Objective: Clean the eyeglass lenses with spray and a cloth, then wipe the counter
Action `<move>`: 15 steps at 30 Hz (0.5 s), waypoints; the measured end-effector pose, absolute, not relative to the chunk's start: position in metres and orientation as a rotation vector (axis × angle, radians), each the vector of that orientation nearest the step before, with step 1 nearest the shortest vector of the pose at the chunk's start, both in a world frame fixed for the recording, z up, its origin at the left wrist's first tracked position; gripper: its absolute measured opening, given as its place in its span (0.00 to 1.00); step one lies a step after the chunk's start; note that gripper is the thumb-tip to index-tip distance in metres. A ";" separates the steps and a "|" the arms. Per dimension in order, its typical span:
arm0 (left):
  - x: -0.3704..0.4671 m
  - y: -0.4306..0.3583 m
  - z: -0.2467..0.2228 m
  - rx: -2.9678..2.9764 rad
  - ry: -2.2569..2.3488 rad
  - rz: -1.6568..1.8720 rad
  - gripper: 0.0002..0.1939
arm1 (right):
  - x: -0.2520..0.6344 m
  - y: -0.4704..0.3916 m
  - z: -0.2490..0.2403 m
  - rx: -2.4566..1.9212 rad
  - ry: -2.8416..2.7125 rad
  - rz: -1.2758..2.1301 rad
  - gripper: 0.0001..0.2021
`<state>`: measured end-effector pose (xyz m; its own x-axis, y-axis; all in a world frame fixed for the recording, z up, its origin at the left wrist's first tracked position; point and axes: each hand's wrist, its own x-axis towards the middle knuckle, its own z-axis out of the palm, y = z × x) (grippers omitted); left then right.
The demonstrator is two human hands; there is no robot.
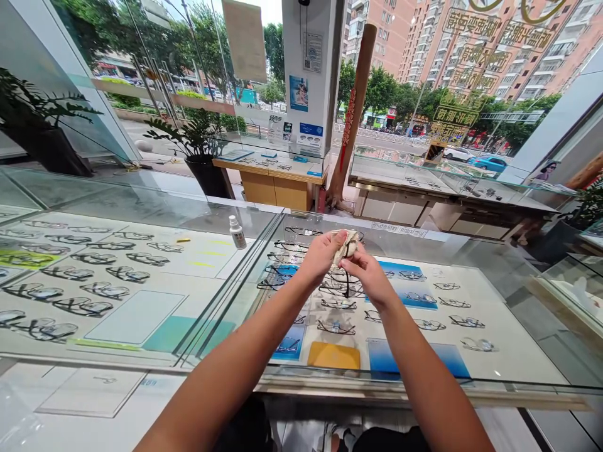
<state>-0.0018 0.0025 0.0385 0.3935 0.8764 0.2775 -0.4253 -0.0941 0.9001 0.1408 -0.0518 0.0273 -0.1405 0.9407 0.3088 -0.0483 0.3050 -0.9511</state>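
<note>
Above the glass display counter, my two hands meet in the middle of the head view. My left hand [323, 256] is closed on a crumpled cream cloth [344, 248], thumb pressed on top. A pair of dark-framed eyeglasses [347, 282] sits partly wrapped in that cloth, with a thin dark part hanging below. My right hand [369, 271] pinches the eyeglasses beside the cloth. Fingers and cloth hide most of the frame and lenses. Farther left, a small white spray bottle [237, 233] stands upright on the counter.
Beneath my hands, the glass showcase [499, 351] holds several rows of eyeglasses and an orange-yellow card [333, 356]. The left showcase [181, 336] holds more frames. Beyond stand a potted plant [207, 172], a wooden cabinet [276, 187] and a leaning trunk [354, 107].
</note>
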 end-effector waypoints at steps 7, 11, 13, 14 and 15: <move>-0.012 0.010 0.041 1.202 0.353 1.028 0.28 | 0.145 -0.049 0.028 -0.802 -1.323 1.102 0.12; -0.019 0.011 0.046 1.185 0.322 0.902 0.27 | 0.147 -0.047 0.030 -0.795 -1.180 1.211 0.12; -0.021 0.010 0.048 1.184 0.322 0.879 0.27 | 0.146 -0.047 0.030 -0.771 -1.125 1.257 0.12; -0.021 0.010 0.048 1.185 0.328 0.881 0.28 | 0.145 -0.046 0.029 -0.758 -1.105 1.278 0.12; -0.020 0.009 0.047 1.186 0.338 0.891 0.29 | 0.145 -0.046 0.028 -0.749 -1.093 1.291 0.13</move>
